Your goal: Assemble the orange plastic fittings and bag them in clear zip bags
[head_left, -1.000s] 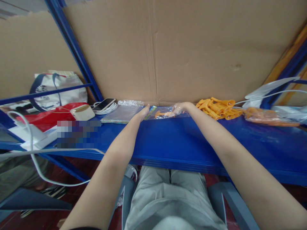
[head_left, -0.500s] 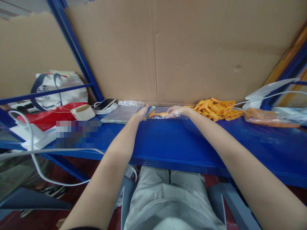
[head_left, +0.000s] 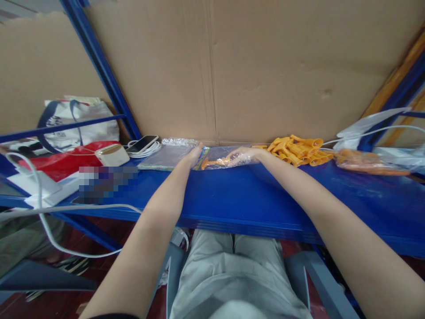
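Observation:
Both my arms reach forward over a blue shelf (head_left: pixel 252 195) to a small clear plastic bag (head_left: pixel 221 158) lying against the cardboard back wall. An orange plastic piece (head_left: pixel 212 163) shows inside the bag. My left hand (head_left: pixel 194 155) pinches the bag's left end, fingers closed on it. My right hand (head_left: pixel 247 153) grips the bag's right side, its fingers partly inside the plastic. A pile of several more orange plastic pieces (head_left: pixel 295 150) lies just right of my right hand.
A stack of clear bags (head_left: pixel 166 156) lies left of my left hand, beside a phone on a coiled white cable (head_left: pixel 143 145). Further left are a cream box (head_left: pixel 112 155), red cloth and a tote bag (head_left: pixel 78 122). A bag of orange parts (head_left: pixel 368 162) lies far right.
My right hand has shifted slightly left along the bag, and the orange piece has slid leftward, deeper into it. My left hand has stayed at the bag's left end.

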Demonstrator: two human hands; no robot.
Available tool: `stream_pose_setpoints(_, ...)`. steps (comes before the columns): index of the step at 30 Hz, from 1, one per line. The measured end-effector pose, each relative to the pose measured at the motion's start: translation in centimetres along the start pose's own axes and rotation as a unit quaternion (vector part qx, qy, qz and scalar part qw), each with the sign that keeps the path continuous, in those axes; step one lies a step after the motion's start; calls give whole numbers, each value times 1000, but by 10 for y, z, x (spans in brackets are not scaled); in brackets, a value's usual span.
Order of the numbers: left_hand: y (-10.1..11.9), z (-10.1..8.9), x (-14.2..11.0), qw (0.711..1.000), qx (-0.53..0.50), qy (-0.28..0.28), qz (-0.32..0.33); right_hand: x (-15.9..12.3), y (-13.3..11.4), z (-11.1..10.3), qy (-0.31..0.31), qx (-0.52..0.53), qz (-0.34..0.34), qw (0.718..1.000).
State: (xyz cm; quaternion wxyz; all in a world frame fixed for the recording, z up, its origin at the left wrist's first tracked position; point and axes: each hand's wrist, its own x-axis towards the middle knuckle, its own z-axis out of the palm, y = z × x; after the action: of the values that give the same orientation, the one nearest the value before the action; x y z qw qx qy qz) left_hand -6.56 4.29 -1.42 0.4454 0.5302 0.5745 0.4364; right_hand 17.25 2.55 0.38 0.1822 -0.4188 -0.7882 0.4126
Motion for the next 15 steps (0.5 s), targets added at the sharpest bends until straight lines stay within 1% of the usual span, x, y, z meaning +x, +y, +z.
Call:
stream_pose_setpoints(3,1,1,-2,1000,6,4,3,0,-2,3,3,-10,-3,1000)
stream_pose_setpoints(6,3,2,-4,999,32,4,12,0,-4,6,8,-3,8,1000)
stream_pose_setpoints(10,5,3,-7,999,47,5,6,-1,-7,9,20,28,35,999)
stream_pose_setpoints(15,6,3,-8,999,42,17,3,-2,-7,10,14,77,65,995)
